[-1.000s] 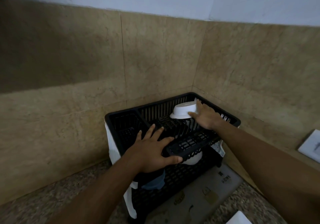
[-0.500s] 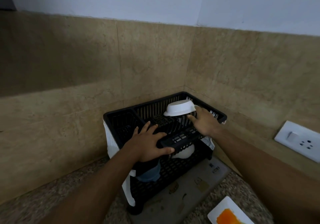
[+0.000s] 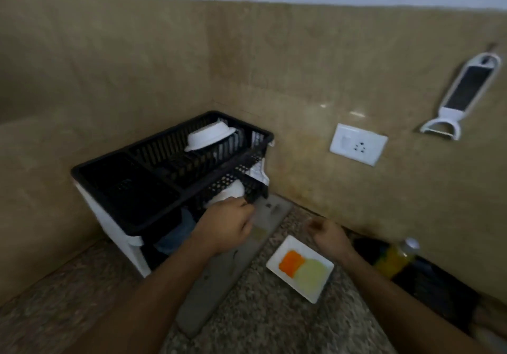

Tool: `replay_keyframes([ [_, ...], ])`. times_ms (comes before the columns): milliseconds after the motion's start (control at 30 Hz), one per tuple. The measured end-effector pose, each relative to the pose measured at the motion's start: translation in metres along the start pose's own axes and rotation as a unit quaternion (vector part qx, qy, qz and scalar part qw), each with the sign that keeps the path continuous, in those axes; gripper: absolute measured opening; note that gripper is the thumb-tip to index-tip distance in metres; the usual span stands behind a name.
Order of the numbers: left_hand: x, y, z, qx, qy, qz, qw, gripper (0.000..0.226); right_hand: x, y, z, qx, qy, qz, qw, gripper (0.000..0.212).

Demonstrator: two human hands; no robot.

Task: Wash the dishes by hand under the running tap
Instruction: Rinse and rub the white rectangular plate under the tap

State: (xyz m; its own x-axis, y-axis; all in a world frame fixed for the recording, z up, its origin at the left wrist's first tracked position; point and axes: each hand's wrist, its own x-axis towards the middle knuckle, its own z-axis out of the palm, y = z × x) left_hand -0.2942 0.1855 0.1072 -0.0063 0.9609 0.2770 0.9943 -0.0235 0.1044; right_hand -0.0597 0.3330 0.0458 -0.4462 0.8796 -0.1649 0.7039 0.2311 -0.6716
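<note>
**Racking clean dishes in the worktop's back corner**

Standing in the back left corner of the worktop point(image 3: 274, 323): a black two-tier dish rack point(image 3: 153, 172). Lying upside down in its top tier, toward the rear right corner: a white bowl point(image 3: 210, 136), apparently washed and draining. Showing through the mesh in the lower tier, near the front right corner: a second white dish point(image 3: 229, 195).

Hovering at that front right corner: the left hand point(image 3: 226, 226), fingers curled, gripping nothing that can be made out; too blurred to say whether touching the rack. Hanging above the worktop beside a white rectangular plate point(image 3: 285, 255): the right hand point(image 3: 327, 237), loosely curled and holding nothing.

Waiting near the front edge: that plate, carrying orange and pale green patches. Judging from this: two pieces done, at least the plate left. No tap or sink in view.
</note>
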Motion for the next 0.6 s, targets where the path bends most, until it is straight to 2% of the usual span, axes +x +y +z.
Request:
replay_keyframes([
  [67,0.007,0.012,0.03,-0.03,-0.073,-0.016,0.997,0.03,-0.013,0.021,0.004,-0.001,0.014,0.053,0.998,0.035],
  [167,0.014,0.021,0.081,-0.116,-0.173,-0.07,0.976,0.056,-0.025,0.045,0.01,-0.031,0.002,0.107,0.994,0.026],
  [200,0.014,0.023,0.096,-0.139,-0.198,-0.101,0.965,0.058,-0.028,0.053,0.013,-0.031,-0.008,0.127,0.991,0.02],
  [233,0.014,0.025,0.11,-0.154,-0.222,-0.126,0.955,0.055,-0.03,0.059,0.015,-0.025,-0.012,0.143,0.989,0.017],
  [300,0.015,0.031,0.132,-0.168,-0.273,-0.149,0.936,0.038,-0.032,0.075,0.023,-0.025,-0.004,0.16,0.987,0.025],
  [367,0.017,0.034,0.148,-0.163,-0.294,-0.151,0.93,0.025,-0.034,0.082,0.03,-0.042,0.004,0.172,0.984,0.029],
  [433,0.018,0.034,0.158,-0.16,-0.289,-0.158,0.93,0.025,-0.035,0.084,0.036,-0.029,0.018,0.172,0.984,0.028],
  [533,0.022,0.037,0.168,-0.188,-0.285,-0.152,0.928,0.029,-0.03,0.09,0.047,-0.002,0.054,0.17,0.984,0.038],
  [600,0.022,0.04,0.17,-0.2,-0.282,-0.145,0.927,0.026,-0.027,0.092,0.051,0.019,0.064,0.185,0.98,0.034],
])
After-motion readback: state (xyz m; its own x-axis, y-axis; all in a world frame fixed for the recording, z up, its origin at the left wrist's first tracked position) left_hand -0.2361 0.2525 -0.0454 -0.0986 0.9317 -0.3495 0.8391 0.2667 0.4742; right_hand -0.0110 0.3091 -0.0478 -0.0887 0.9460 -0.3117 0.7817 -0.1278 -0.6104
